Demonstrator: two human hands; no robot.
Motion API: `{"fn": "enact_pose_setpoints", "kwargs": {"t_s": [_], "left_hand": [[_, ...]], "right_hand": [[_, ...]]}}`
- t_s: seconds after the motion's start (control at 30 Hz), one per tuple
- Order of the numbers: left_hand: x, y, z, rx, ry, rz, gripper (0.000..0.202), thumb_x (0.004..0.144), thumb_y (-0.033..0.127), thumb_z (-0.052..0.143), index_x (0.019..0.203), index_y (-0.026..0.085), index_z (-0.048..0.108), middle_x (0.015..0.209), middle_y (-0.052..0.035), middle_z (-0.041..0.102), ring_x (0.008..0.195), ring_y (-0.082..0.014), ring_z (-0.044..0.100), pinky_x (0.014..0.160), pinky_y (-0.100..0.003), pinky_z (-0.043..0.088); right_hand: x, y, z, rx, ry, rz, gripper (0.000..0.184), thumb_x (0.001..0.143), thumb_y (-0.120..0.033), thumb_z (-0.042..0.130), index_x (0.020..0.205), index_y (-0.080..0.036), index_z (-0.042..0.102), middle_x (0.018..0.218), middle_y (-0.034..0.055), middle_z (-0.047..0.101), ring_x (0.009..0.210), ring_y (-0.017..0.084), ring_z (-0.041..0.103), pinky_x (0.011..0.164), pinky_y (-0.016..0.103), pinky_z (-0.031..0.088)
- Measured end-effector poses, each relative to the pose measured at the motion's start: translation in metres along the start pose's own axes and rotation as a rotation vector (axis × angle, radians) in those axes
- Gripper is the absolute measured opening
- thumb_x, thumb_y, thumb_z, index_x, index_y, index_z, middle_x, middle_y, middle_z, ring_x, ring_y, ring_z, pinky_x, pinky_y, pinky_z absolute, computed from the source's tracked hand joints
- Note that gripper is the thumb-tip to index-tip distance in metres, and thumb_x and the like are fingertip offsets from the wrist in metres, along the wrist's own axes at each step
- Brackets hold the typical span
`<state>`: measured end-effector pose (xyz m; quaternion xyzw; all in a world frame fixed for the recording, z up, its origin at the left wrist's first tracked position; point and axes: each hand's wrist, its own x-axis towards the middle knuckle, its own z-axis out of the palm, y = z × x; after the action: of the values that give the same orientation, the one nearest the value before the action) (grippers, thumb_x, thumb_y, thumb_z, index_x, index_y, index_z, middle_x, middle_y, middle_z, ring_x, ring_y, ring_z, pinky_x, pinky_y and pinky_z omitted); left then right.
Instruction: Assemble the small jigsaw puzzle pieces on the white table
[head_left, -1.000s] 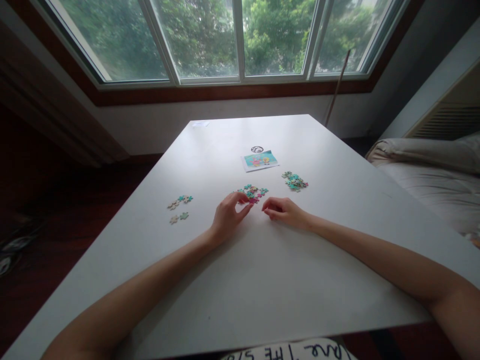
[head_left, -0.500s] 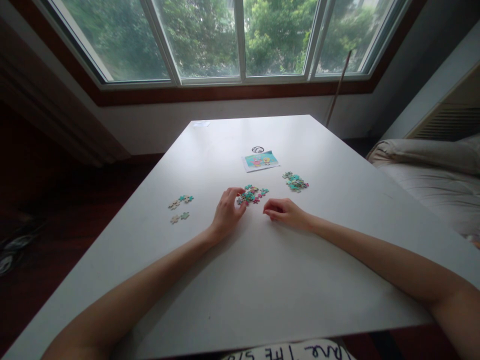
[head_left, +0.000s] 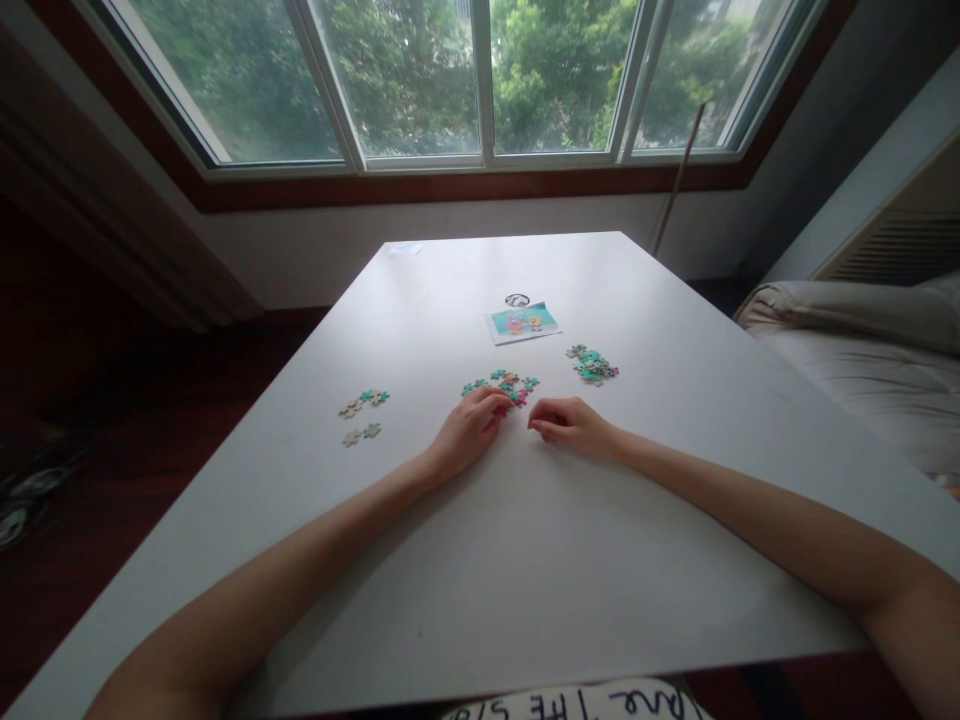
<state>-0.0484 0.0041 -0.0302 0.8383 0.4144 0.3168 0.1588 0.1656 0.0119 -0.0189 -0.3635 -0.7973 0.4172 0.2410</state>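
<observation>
My left hand [head_left: 471,428] reaches over the near side of a loose heap of puzzle pieces [head_left: 499,378], teal, pink and yellow. Its fingers bend down onto the pieces with the thumb apart, and I see nothing gripped; the hand covers part of the heap. To the right, my right hand [head_left: 571,425] rests on the white table [head_left: 480,560], fingers curled in and no piece visible in them. Beyond that hand lies a second pile of puzzle pieces [head_left: 592,366]. Several separate puzzle pieces [head_left: 363,403] lie left of my left hand, some backside up.
A picture card [head_left: 523,322] with cartoon figures lies past the heaps, and a small round black-and-white item [head_left: 517,300] is just behind it. Flat paper [head_left: 405,249] sits at the far left corner. A pale sofa [head_left: 855,350] stands right of the table.
My left hand has shifted right and lies over the heap's near edge. Some pieces show farther left, spread out behind the hand. My right hand stays in place.
</observation>
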Motion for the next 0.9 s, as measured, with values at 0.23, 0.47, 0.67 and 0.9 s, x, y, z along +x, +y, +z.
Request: {"fn": "enact_pose_setpoints", "kwargs": {"t_s": [0.23, 0.47, 0.67, 0.9], "left_hand": [[-0.003, 0.000, -0.005, 0.093, 0.074, 0.000, 0.025, 0.081, 0.008, 0.050, 0.099, 0.021, 0.060, 0.108, -0.0066, 0.060, 0.104, -0.0197, 0.054, 0.093, -0.038, 0.045], [0.003, -0.002, -0.060, 0.408, -0.422, -0.063, 0.048, 0.077, 0.024, 0.062, 0.123, 0.023, 0.049, 0.130, -0.0091, 0.051, 0.116, -0.0260, 0.049, 0.094, -0.035, 0.041], [0.003, -0.041, -0.122, 0.610, -0.544, -0.340, 0.037, 0.073, 0.028, 0.057, 0.110, 0.023, 0.057, 0.114, -0.0060, 0.062, 0.099, -0.0237, 0.060, 0.076, -0.027, 0.043], [0.005, -0.081, -0.148, 0.797, -0.639, -0.663, 0.042, 0.066, 0.039, 0.057, 0.104, 0.021, 0.058, 0.107, -0.0074, 0.066, 0.089, -0.0238, 0.062, 0.059, -0.025, 0.037]], "right_hand": [[0.001, -0.003, 0.001, 0.009, -0.002, -0.001, 0.023, 0.082, -0.035, 0.052, 0.080, -0.014, 0.061, 0.057, -0.0031, 0.053, 0.052, 0.009, 0.041, 0.051, 0.020, 0.032], [0.000, 0.002, 0.000, 0.029, -0.006, 0.002, 0.022, 0.082, -0.034, 0.051, 0.080, -0.013, 0.061, 0.057, -0.0030, 0.052, 0.051, 0.008, 0.040, 0.050, 0.020, 0.031], [-0.003, 0.010, 0.001, 0.031, -0.003, 0.004, 0.023, 0.082, -0.035, 0.052, 0.079, -0.014, 0.060, 0.057, -0.0029, 0.052, 0.051, 0.008, 0.040, 0.049, 0.020, 0.030], [-0.001, 0.009, -0.002, 0.019, -0.004, -0.002, 0.021, 0.081, -0.033, 0.052, 0.079, -0.013, 0.060, 0.058, -0.0024, 0.053, 0.052, 0.009, 0.040, 0.050, 0.020, 0.031]]}}
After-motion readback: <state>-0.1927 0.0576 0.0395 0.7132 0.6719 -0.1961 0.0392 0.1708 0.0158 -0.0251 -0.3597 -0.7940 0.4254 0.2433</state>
